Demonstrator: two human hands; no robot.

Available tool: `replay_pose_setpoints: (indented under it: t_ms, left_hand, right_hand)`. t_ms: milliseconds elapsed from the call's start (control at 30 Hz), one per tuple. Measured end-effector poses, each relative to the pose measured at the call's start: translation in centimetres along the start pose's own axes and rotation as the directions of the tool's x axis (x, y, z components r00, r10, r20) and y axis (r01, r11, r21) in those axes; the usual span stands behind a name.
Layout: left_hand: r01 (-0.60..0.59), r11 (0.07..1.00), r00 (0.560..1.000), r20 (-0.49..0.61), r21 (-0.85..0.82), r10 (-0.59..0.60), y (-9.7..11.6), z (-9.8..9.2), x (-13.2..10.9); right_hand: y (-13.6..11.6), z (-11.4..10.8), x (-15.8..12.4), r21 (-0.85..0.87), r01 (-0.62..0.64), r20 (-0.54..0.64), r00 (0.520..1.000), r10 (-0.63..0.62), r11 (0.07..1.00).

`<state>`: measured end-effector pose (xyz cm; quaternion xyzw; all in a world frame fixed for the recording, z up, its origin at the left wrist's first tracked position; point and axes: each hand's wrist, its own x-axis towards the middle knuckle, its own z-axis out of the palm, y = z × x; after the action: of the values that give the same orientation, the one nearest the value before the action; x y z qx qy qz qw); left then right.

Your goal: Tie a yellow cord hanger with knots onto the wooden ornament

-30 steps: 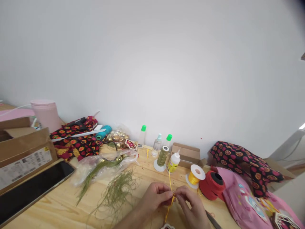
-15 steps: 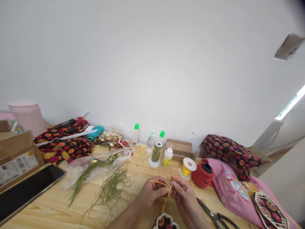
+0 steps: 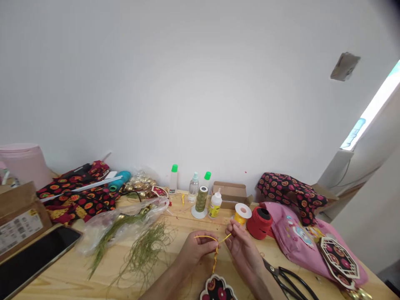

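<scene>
Apparently mid-knot, the left hand (image 3: 196, 248) pinches the yellow cord (image 3: 215, 262) above its twisted length, which runs down to the scalloped ornament (image 3: 216, 287), while the right hand (image 3: 244, 249) pinches one strand off rightward, so the next move likely calls for even tension.

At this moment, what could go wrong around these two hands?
The twisted yellow cord could slip or loosen where the left hand pinches it, as the right hand holds a strand off to the side. The loose tangle of thin green threads might snag on the nearby left forearm. The black-handled scissors, beside the right forearm, might get knocked.
</scene>
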<state>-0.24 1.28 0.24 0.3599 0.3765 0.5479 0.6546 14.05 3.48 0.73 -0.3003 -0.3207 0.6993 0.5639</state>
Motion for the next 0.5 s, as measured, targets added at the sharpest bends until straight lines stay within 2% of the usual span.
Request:
replay_pose_setpoints:
  t_ms: [67, 133, 200, 267, 300, 333, 400, 500]
  left_hand:
    - [-0.001, 1.000, 1.000, 0.015, 0.020, 0.001, 0.1, 0.1, 0.0]
    - [-0.005, 0.999, 0.998, 0.055, 0.049, 0.002, 0.0, 0.0, -0.1]
    - [-0.016, 0.998, 0.996, 0.090, 0.069, 0.010, -0.1, 0.0, -0.1]
    - [-0.037, 0.996, 0.994, 0.105, 0.076, 0.029, -0.3, 0.0, -0.2]
    - [-0.047, 0.996, 0.993, 0.107, 0.077, 0.039, -0.4, 0.0, -0.2]
    - [-0.057, 0.995, 0.993, 0.110, 0.078, 0.048, -0.5, 0.1, -0.3]
    - [-0.077, 0.994, 0.989, 0.129, 0.084, 0.066, -0.5, 0.3, -0.4]
    - [-0.091, 0.991, 0.987, 0.144, 0.098, 0.077, -0.5, 0.5, -0.5]
  right_hand:
    - [-0.2, 0.1, -0.1, -0.165, 0.073, 0.013, 0.997, -0.072, 0.984]
    - [-0.2, 0.4, -0.4, -0.398, 0.174, 0.085, 0.985, -0.152, 0.901]
    - [-0.3, 0.9, -0.8, -0.608, 0.295, 0.207, 0.955, -0.212, 0.737]
    - [-0.5, 1.4, -1.2, -0.727, 0.382, 0.302, 0.924, -0.234, 0.571]
    - [-0.6, 1.6, -1.4, -0.757, 0.393, 0.318, 0.920, -0.231, 0.522]
    - [-0.7, 1.7, -1.5, -0.775, 0.382, 0.312, 0.924, -0.221, 0.503]
    - [-0.8, 1.9, -1.5, -0.780, 0.327, 0.272, 0.945, -0.182, 0.533]
    - [-0.9, 1.6, -1.4, -0.708, 0.223, 0.204, 0.973, -0.107, 0.670]
